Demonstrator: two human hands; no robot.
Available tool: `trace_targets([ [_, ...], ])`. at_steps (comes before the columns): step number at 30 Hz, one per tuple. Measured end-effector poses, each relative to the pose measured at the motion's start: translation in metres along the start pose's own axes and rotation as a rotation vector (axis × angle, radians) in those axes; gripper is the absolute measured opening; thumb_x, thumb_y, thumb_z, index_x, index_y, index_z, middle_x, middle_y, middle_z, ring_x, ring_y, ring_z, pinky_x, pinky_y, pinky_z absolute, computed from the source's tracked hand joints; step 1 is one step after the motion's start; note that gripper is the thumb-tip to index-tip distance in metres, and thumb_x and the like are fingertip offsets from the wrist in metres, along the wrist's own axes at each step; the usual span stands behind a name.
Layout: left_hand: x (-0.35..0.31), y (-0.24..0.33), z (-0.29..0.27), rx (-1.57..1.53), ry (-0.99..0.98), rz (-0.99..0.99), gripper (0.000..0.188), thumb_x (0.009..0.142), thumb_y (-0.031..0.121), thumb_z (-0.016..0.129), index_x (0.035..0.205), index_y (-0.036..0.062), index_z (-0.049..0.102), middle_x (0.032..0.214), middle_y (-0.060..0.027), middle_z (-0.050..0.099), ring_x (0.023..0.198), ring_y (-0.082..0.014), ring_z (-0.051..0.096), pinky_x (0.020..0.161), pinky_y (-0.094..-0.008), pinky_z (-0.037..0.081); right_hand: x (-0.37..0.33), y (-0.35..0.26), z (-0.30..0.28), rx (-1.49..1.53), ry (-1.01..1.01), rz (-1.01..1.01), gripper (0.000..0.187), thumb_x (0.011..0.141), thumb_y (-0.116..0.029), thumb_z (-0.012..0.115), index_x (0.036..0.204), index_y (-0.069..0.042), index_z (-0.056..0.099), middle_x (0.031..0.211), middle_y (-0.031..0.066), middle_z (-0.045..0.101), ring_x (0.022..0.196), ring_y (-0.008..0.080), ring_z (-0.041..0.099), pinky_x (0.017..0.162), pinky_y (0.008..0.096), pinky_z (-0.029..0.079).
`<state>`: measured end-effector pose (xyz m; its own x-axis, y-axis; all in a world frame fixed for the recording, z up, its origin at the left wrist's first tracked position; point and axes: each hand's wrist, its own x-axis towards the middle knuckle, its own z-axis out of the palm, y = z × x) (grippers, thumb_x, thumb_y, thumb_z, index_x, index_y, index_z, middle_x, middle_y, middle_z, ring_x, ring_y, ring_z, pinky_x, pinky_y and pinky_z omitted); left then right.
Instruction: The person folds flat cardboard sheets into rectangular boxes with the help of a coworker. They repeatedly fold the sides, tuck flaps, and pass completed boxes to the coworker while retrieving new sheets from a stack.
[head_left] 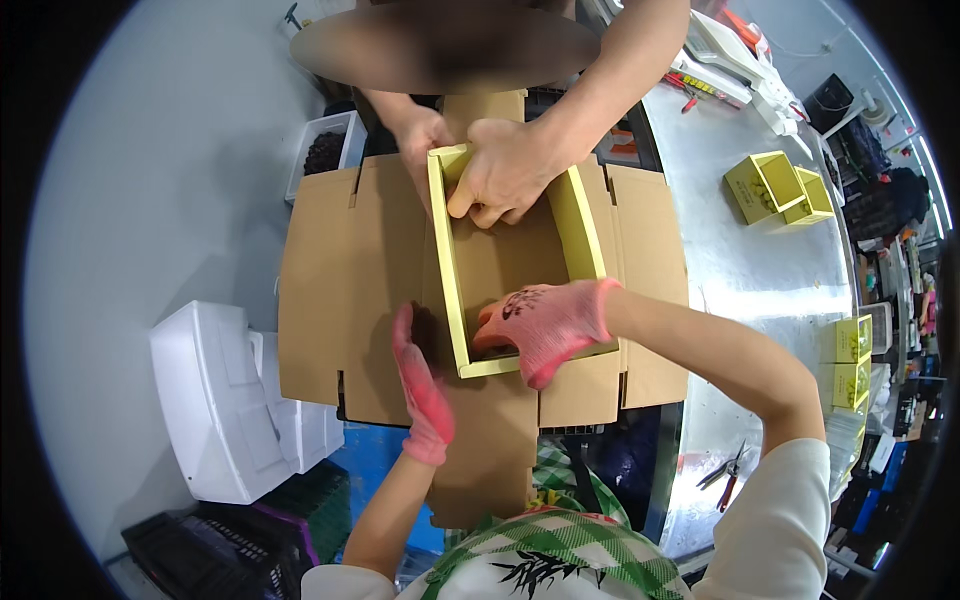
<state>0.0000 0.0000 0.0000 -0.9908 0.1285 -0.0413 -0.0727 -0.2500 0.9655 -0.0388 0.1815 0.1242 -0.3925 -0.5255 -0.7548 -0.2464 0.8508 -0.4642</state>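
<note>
A yellow open-topped cardboard box (583, 225) stands on a flattened brown carton (325, 260), its inside floor brown. My right hand (555, 325), in a pink glove, grips the near end wall of the box, fingers inside and thumb outside; the fingertips are partly hidden. Left of the box, my left hand (425, 395), also gloved in pink, is open with its fingers stretched out, apart from the box wall. Across from me, another person's bare hands hold the far end: one hand (505, 165) reaches over the wall, the other hand (420, 140) is at the far left corner.
White foam boxes (225, 400) stand at the left wall above dark crates (215, 555). A white bin (350, 130) with dark contents is behind the carton. On the metal table (720, 250) at right are yellow boxes (760, 190), pliers or snips (730, 480) and a red-handled tool (690, 98).
</note>
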Motion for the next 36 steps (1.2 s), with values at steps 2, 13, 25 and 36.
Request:
trace_targets([
  [2, 0.000, 0.006, -0.004, -0.051, -0.050, -0.018, 0.055, 0.101, 0.037, 0.035, 0.144, 0.0027, 0.030, 0.142, -0.0114, 0.038, 0.131, -0.0239, 0.037, 0.112, -0.0379, 0.026, -0.023, -0.008, 0.014, -0.261, 0.327, 0.054, 0.072, 0.067, -0.030, 0.071, 0.132, -0.007, 0.051, 0.127, 0.0125, 0.053, 0.118, 0.0302, 0.050, 0.101, 0.0451, 0.037],
  [13, -0.014, 0.026, -0.071, 0.742, 0.049, 0.316, 0.057, 0.096, 0.022, 0.051, 0.145, 0.0047, 0.028, 0.150, -0.0154, 0.028, 0.137, -0.0301, 0.030, 0.114, -0.0451, 0.023, -0.049, 0.048, 0.199, 0.470, 1.693, 0.478, 0.061, 0.081, -0.007, 0.067, 0.135, 0.001, 0.041, 0.131, 0.0213, 0.044, 0.123, 0.0337, 0.044, 0.102, 0.0406, 0.037],
  [25, 0.091, 0.102, -0.140, 1.118, 0.023, -0.515, 0.082, 0.077, 0.049, 0.072, 0.137, 0.0032, 0.041, 0.127, -0.0134, 0.057, 0.114, -0.0269, 0.056, 0.095, -0.0372, 0.044, -0.049, 0.078, 0.231, 0.999, 1.397, 0.699, 0.085, 0.081, -0.039, 0.070, 0.140, 0.007, 0.030, 0.139, 0.0284, 0.038, 0.129, 0.0370, 0.040, 0.106, 0.0380, 0.035],
  [36, 0.102, 0.098, -0.189, 1.094, 0.031, -0.387, 0.068, 0.073, 0.043, 0.075, 0.119, -0.0038, 0.055, 0.115, -0.0130, 0.062, 0.101, -0.0205, 0.061, 0.086, -0.0319, 0.048, -0.083, 0.059, 0.195, 0.619, 1.360, 1.038, 0.061, 0.071, -0.029, 0.078, 0.116, -0.001, 0.048, 0.116, 0.0180, 0.055, 0.105, 0.0358, 0.058, 0.091, 0.0433, 0.045],
])
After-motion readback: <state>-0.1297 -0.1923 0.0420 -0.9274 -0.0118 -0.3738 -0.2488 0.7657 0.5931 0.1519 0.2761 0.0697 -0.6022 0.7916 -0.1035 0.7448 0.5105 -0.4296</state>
